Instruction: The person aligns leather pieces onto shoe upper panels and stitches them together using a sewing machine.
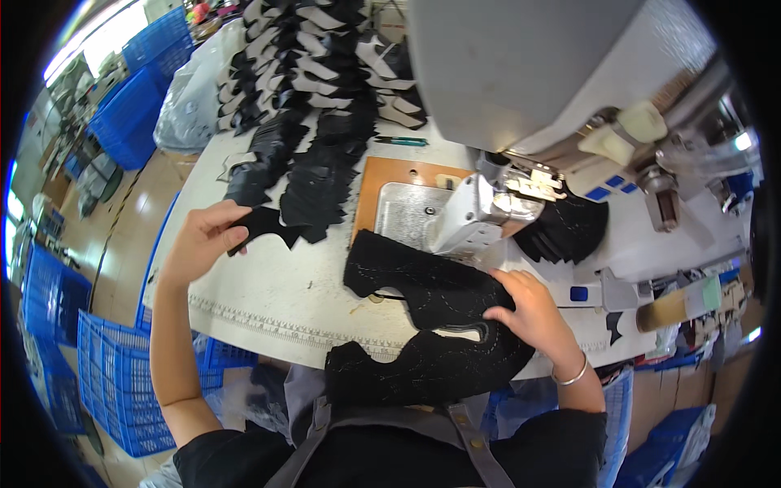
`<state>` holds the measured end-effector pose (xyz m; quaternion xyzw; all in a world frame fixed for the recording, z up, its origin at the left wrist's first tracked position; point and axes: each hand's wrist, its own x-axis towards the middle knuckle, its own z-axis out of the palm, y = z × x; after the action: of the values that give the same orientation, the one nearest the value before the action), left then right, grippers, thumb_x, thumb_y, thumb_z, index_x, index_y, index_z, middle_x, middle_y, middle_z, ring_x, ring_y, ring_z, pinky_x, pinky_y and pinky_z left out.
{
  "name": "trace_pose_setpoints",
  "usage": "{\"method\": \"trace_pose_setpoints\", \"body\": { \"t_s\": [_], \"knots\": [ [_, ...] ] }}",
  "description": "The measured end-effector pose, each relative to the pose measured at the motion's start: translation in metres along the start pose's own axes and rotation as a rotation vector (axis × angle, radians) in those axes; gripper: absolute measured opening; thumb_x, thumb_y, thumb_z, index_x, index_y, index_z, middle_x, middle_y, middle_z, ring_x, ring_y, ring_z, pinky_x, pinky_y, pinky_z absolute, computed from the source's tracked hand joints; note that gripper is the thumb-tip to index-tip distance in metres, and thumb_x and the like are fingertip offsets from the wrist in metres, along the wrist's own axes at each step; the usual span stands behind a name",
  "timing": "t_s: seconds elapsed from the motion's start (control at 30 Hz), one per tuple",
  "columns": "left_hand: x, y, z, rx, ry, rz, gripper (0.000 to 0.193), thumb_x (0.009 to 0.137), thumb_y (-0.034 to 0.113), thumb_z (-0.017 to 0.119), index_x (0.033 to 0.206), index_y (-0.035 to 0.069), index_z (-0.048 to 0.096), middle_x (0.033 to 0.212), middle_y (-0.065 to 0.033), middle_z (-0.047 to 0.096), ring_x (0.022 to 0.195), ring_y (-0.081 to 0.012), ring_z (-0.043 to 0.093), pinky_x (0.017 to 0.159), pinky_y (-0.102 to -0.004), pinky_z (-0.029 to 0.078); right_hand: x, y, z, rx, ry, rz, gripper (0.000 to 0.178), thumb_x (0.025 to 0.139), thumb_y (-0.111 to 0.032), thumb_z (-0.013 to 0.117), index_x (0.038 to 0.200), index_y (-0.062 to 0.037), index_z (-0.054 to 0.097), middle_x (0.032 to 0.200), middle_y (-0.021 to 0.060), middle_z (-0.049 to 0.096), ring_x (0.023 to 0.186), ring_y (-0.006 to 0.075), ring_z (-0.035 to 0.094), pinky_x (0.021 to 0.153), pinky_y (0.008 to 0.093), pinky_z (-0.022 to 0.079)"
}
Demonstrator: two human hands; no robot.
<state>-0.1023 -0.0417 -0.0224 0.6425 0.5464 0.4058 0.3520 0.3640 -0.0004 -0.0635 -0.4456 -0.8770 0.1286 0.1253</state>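
My left hand [205, 240] pinches a small curved black piece [268, 225] between thumb and fingers, just in front of the stacks of dark cut pieces [321, 183]. My right hand [529, 311] grips the outer edge of a large U-shaped black shoe upper [443, 286], thumb on top and fingers over its far side. Thin pale lines run along the upper. One arm of it reaches to the sewing machine's metal plate [399, 213]; the other lies along the front edge of the table. The sewing machine head [472, 213] stands just beyond the upper.
Rows of black and pale cut pieces [317, 69] cover the back of the white table [236, 285]. A teal-handled tool [401, 141] lies behind the machine plate. Right of the machine sits a black stack [563, 228]. Blue crates [122, 382] stand on the floor at left.
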Motion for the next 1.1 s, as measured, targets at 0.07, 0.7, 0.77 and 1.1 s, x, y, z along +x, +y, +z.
{"method": "trace_pose_setpoints", "body": {
  "t_s": [0.07,0.7,0.77,1.1],
  "knots": [
    [0.004,0.034,0.031,-0.059,-0.049,0.038,0.02,0.081,-0.005,0.066,0.099,0.0,0.07,0.089,-0.0031,0.061,0.073,-0.0129,0.059,0.066,-0.0262,0.049,0.009,-0.001,-0.008,0.128,0.128,-0.097,0.05,0.072,-0.021,0.08,0.112,0.002,0.06,0.095,0.0166,0.063,0.093,0.034,0.06,0.082,0.0387,0.048],
    [0.066,0.108,0.147,0.09,-0.089,0.698,0.026,0.075,0.006,0.079,0.101,0.006,0.075,0.074,-0.0049,0.061,0.068,-0.0165,0.056,0.061,-0.0279,0.044,0.035,-0.054,-0.072,0.539,0.31,-0.3,0.024,0.082,-0.014,0.075,0.101,-0.0022,0.066,0.069,0.0111,0.062,0.058,0.0216,0.059,0.059,0.0294,0.046],
    [0.072,0.112,0.143,0.146,-0.152,0.599,0.024,0.078,0.009,0.079,0.101,0.005,0.075,0.073,-0.0039,0.061,0.066,-0.015,0.054,0.061,-0.0281,0.043,0.035,-0.055,-0.081,0.56,0.25,-0.135,0.03,0.08,-0.016,0.077,0.105,-0.0022,0.066,0.064,0.0077,0.06,0.055,0.0114,0.05,0.058,0.0266,0.043],
    [0.119,0.115,0.142,-0.017,-0.318,0.331,0.024,0.085,0.016,0.074,0.102,0.0,0.071,0.096,-0.0051,0.072,0.093,-0.0119,0.064,0.085,-0.0267,0.049,0.051,-0.036,-0.067,0.821,0.328,0.059,0.018,0.089,-0.004,0.065,0.105,0.0036,0.062,0.059,-0.0095,0.045,0.056,-0.0016,0.033,0.051,0.0178,0.025]
  ]
}}
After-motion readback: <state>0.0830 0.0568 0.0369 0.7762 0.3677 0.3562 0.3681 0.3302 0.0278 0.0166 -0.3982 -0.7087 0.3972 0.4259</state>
